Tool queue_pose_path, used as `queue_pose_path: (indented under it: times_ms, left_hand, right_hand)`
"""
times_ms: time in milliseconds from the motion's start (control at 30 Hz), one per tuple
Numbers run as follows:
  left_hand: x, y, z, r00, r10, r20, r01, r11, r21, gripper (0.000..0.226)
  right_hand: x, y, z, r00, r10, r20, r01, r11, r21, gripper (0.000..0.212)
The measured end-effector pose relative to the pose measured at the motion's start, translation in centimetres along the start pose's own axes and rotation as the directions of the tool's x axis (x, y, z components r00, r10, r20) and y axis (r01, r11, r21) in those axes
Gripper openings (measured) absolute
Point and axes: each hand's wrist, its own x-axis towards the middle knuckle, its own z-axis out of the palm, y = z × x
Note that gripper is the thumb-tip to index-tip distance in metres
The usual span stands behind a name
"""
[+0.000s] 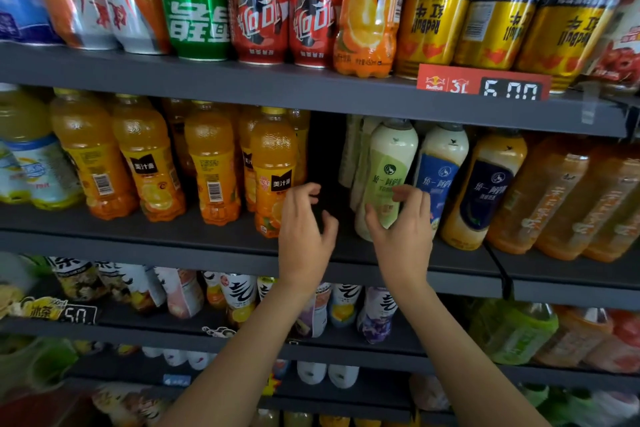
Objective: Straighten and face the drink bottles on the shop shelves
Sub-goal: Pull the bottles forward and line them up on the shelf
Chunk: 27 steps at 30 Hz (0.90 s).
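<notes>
My left hand (302,231) hovers with fingers curled and apart, holding nothing, just beside an orange juice bottle (274,170). My right hand (403,229) has its fingers curled around a pale green-labelled milk tea bottle (388,170). Both bottles stand on the middle shelf (138,236), the milk tea one tilted.

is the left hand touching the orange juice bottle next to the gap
Cannot tell. In the head view the left hand overlaps the orange juice bottle, fingers curled, holding nothing.
</notes>
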Motion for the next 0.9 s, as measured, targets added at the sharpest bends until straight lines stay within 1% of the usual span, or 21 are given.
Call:
queue_pose_path:
  times_ms: [100,167,200,267,333,400,433,467,500,600,633,700,733,767,800,833,900]
  left_hand:
    - [0.1,-0.7,-1.0,0.999,-0.024,-0.03,0.025,0.999,0.027,0.033]
    - [0.3,-1.0,-1.2,0.999,-0.049,-0.019,0.049,0.998,0.03,0.033]
    - [0.3,-1.1,-1.0,0.998,-0.054,0.012,0.054,0.998,0.025,0.034]
    - [0.0,-1.1,-0.5,0.991,-0.063,0.114,0.066,0.998,-0.024,0.04]
    - [-0.3,-0.6,0.2,0.969,-0.076,0.237,0.11,0.985,-0.133,0.052]
    - [-0.1,0.3,0.8,0.936,-0.09,0.34,0.172,0.96,-0.222,0.07]
    - [0.2,0.4,1.0,0.926,-0.101,0.365,0.195,0.953,-0.231,0.075]
    - [0.6,0.5,1.2,0.923,-0.12,0.367,0.214,0.949,-0.23,0.074]
    - [1.1,0.2,1.3,0.927,-0.142,0.347,0.225,0.951,-0.212,0.069]
    - [2.3,-1.0,0.9,0.95,-0.166,0.263,0.205,0.971,-0.127,0.05]
    - [2.6,-1.2,0.7,0.953,-0.171,0.25,0.204,0.972,-0.116,0.047]
    - [3.0,-1.5,0.7,0.957,-0.179,0.228,0.204,0.975,-0.089,0.045]
    - [3.1,-1.5,0.7,0.958,-0.185,0.22,0.204,0.977,-0.067,0.045]
    - [3.1,-1.5,0.8,0.958,-0.193,0.214,0.206,0.978,-0.042,0.046]
    - [3.2,-1.4,1.0,0.957,-0.202,0.207,0.21,0.978,-0.019,0.046]
    - [3.2,-1.4,1.1,0.957,-0.214,0.198,0.218,0.976,-0.001,0.046]
    - [3.1,-1.1,1.4,0.955,-0.244,0.168,0.245,0.969,0.015,0.044]
  right_hand:
    - [-0.3,0.3,0.9,0.985,0.153,0.082,-0.152,0.988,-0.014,0.063]
    - [-0.3,0.4,1.5,0.972,0.182,0.147,-0.173,0.982,-0.072,0.073]
    - [0.0,0.4,1.8,0.97,0.185,0.158,-0.173,0.981,-0.085,0.072]
    - [0.7,0.2,2.0,0.968,0.203,0.145,-0.193,0.978,-0.081,0.065]
    - [0.8,0.0,1.9,0.968,0.211,0.132,-0.201,0.976,-0.085,0.061]
    - [0.1,-0.2,2.0,0.978,0.149,0.148,-0.142,0.988,-0.057,0.055]
    - [-0.3,-0.6,2.2,0.98,0.106,0.171,-0.103,0.994,-0.03,0.049]
    - [-0.4,-0.9,2.3,0.975,0.068,0.211,-0.069,0.998,-0.004,0.044]
    - [-0.2,-1.1,2.6,0.962,0.029,0.271,-0.036,0.999,0.02,0.042]
    - [1.6,-0.9,2.4,0.891,-0.05,0.452,0.021,0.997,0.07,0.047]
    - [2.2,-0.6,2.2,0.891,-0.05,0.451,0.015,0.997,0.08,0.049]
    - [3.2,-0.1,2.1,0.943,0.032,0.333,-0.048,0.998,0.039,0.056]
    - [3.6,0.1,2.4,0.952,0.103,0.29,-0.101,0.995,-0.022,0.064]
    - [4.0,0.0,2.7,0.942,0.174,0.287,-0.157,0.984,-0.081,0.073]
    - [4.5,0.0,3.3,0.919,0.235,0.317,-0.207,0.971,-0.119,0.078]
    - [5.0,0.1,3.8,0.895,0.278,0.348,-0.253,0.96,-0.116,0.077]
    - [5.9,0.2,4.5,0.855,0.349,0.383,-0.354,0.933,-0.059,0.06]
